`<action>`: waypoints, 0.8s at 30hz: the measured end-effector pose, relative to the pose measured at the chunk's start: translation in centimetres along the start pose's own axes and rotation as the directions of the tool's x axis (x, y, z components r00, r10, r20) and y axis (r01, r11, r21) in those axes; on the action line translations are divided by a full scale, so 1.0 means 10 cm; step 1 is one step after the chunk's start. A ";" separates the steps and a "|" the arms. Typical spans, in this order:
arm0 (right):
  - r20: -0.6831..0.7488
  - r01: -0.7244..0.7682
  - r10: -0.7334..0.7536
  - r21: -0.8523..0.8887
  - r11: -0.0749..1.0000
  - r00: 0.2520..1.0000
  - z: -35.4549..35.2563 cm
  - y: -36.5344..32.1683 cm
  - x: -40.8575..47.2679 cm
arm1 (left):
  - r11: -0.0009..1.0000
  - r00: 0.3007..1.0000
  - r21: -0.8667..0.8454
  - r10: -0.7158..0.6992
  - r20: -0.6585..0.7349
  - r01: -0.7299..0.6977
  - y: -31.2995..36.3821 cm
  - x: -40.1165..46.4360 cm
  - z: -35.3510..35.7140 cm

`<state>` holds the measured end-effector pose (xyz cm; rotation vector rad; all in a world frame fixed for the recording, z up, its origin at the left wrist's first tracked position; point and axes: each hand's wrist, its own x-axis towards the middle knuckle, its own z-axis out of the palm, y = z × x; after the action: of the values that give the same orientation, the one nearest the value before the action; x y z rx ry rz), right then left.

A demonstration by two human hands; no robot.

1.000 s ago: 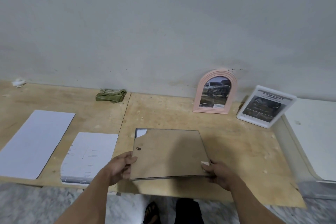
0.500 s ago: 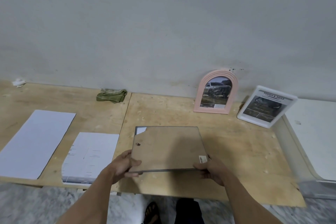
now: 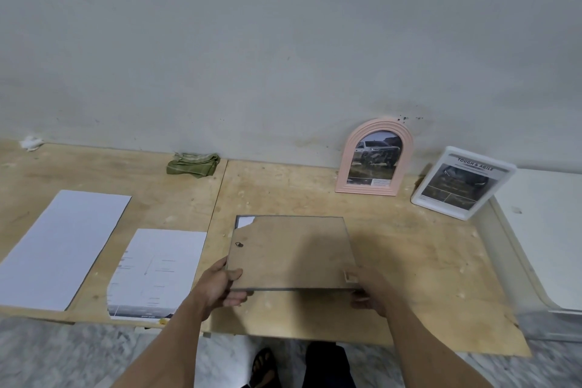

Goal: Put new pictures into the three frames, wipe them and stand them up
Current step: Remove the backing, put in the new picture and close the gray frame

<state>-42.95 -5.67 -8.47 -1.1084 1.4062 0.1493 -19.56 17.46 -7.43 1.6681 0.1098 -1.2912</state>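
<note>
A rectangular frame (image 3: 289, 250) faces back side up, showing its brown backing board with a small hanger and a torn far-left corner where white paper shows. My left hand (image 3: 219, 287) grips its near-left corner and my right hand (image 3: 370, 290) grips its near-right corner, with the near edge raised off the plywood. A pink arched frame (image 3: 374, 157) with a car picture leans upright against the wall. To its right stands a white rectangular frame (image 3: 463, 183), tilted, with a dark car picture.
A folded green cloth (image 3: 193, 164) lies by the wall. Two white printed sheets (image 3: 63, 246) (image 3: 157, 271) lie on the plywood table (image 3: 425, 261) to the left. A white surface (image 3: 544, 230) adjoins the right end. A foot shows on the marble floor below.
Both hands have lifted the near edge of the rectangular frame and drawn it slightly away from me. The two standing frames have not moved.
</note>
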 end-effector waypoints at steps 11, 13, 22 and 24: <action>-0.146 0.154 -0.138 0.107 0.982 0.980 -0.01 -0.22 -0.12 | 0.995 0.998 -0.071 0.066 -0.014 -0.067 0.16 -0.09 -0.01; -0.146 0.187 -0.170 0.111 0.976 0.975 -0.02 -0.42 -0.16 | 0.990 0.996 -0.113 0.088 -0.012 -0.089 0.23 -0.12 -0.01; -0.190 0.659 -0.684 -0.181 0.730 0.705 -0.03 -1.51 -0.65 | 0.979 0.929 0.111 0.196 -0.313 -0.169 0.50 -0.36 0.30; -0.186 0.744 -0.822 -0.355 0.567 0.538 0.10 -1.71 -0.86 | 0.956 0.869 0.209 0.277 -0.409 -0.206 0.66 -0.42 0.41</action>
<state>-32.83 -9.59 7.29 -1.9609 1.0357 -0.5873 -20.35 13.03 0.19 2.0173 0.0609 -0.7371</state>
